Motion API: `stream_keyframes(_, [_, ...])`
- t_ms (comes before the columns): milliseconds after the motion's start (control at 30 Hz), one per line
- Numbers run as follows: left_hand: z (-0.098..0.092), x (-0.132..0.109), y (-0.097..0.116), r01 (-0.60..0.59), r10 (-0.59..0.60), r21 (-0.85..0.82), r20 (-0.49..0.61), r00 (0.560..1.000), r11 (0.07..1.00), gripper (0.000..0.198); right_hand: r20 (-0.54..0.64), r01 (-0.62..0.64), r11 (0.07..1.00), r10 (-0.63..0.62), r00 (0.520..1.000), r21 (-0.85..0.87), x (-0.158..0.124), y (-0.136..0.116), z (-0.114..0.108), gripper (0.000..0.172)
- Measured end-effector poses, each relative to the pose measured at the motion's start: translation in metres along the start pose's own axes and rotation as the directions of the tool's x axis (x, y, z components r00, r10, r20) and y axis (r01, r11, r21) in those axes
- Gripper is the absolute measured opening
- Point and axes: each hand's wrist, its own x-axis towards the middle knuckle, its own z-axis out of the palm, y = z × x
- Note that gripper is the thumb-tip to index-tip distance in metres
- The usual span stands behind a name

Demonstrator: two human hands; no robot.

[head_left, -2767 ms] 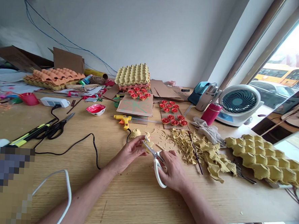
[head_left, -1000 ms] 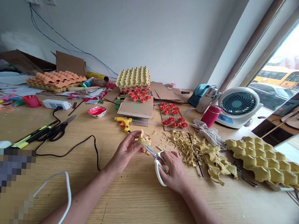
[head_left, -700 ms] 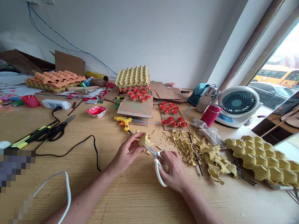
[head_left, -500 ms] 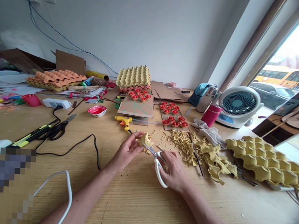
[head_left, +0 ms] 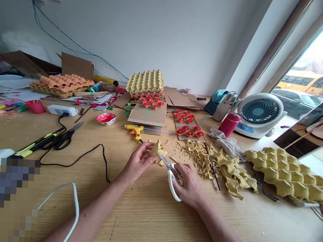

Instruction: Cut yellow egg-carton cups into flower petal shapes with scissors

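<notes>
Egg-carton cup (head_left: 154, 149), pale yellow, sits pinched between the thumb and fingers of the person's left hand (head_left: 139, 162), just above the middle of the wooden table (head_left: 144, 215). From where I stand, it looks like matte moulded pulp, thin-walled and hollow, with an uneven, flaring edge. More yellow pulp pieces (head_left: 163, 153) lie right behind it, so I can't tell exactly where its far side ends.

The right hand (head_left: 188, 184) is closed around the handles of white-handled scissors (head_left: 170, 166); their silver blades point at the cup, the tips overlapping its edge. I cannot tell how far the blades are parted.

Beyond the right hand spreads a heap of yellow pulp scraps (head_left: 203, 158), with a yellow egg tray (head_left: 286, 174) lying further right. Behind the cup lies a yellow glue gun (head_left: 136, 130), a small dark red patch on its grip, too small to read. Green lines fan out across a cardboard sheet (head_left: 148, 116); I make out strokes rather than words. Red paper-pulp roses (head_left: 188, 133) stand in rows on another card nearby. On the white fan (head_left: 259, 114), a blue panel marks the base, its details too small to make out from here.
</notes>
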Motion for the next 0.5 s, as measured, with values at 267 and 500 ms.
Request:
stream_keyframes(267, [-0.0005, 0.0018, -0.0005, -0.083, 0.085, 0.077, -0.026, 0.996, 0.994, 0.04, -0.009, 0.015, 1.0, -0.015, 1.0, 0.0, 0.0002, 0.0011, 0.0011, 0.022])
stream_keyframes(500, [-0.0025, 0.0015, -0.0018, -0.015, 0.015, 0.021, -0.024, 1.0, 1.0, 0.044, 0.026, -0.002, 1.0, 0.002, 1.0, -0.001, -0.0012, 0.0032, 0.002, 0.024])
